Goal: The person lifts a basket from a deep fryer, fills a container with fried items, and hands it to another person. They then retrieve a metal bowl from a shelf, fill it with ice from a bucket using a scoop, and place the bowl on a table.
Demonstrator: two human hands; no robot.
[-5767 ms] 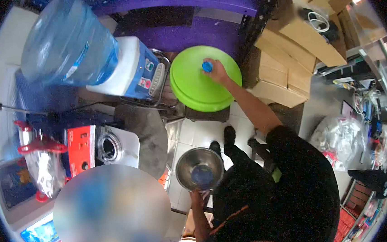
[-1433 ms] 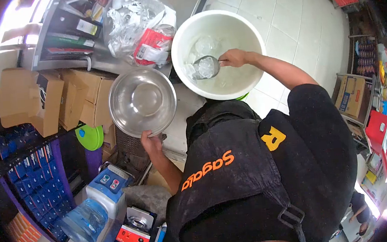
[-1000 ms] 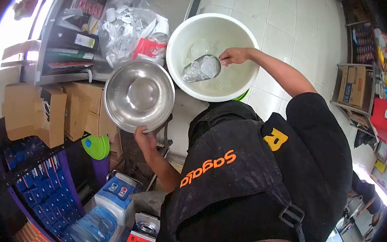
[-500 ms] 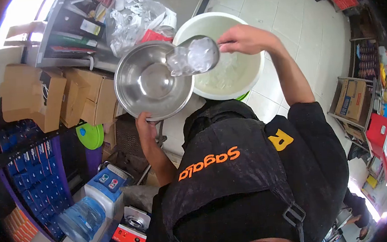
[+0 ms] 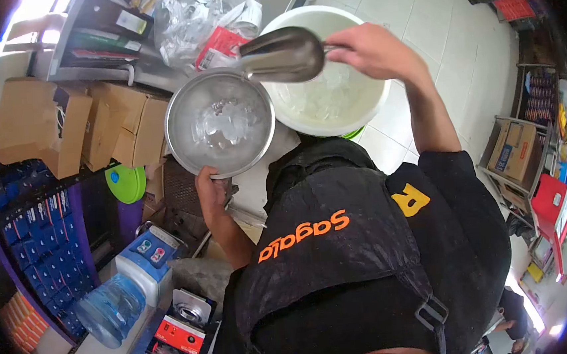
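Observation:
My right hand grips the handle of a metal ice scoop, which is tipped over with its back facing up. The scoop's lip is above the rim of a steel mixing bowl. Ice lies in the bottom of that bowl. At the bowl's near edge my left hand holds the rim; its fingers are partly hidden below. Beneath the scoop and right hand stands a large white tub, with more ice inside it.
A clear plastic bag and a red packet lie behind the bowl. Cardboard boxes stand at the left, above a water dispenser. Shelves line the right side. Another person is at lower right.
The scoop, earlier upright and full of ice, has been turned over. Ice that was in it now lies in the steel bowl.

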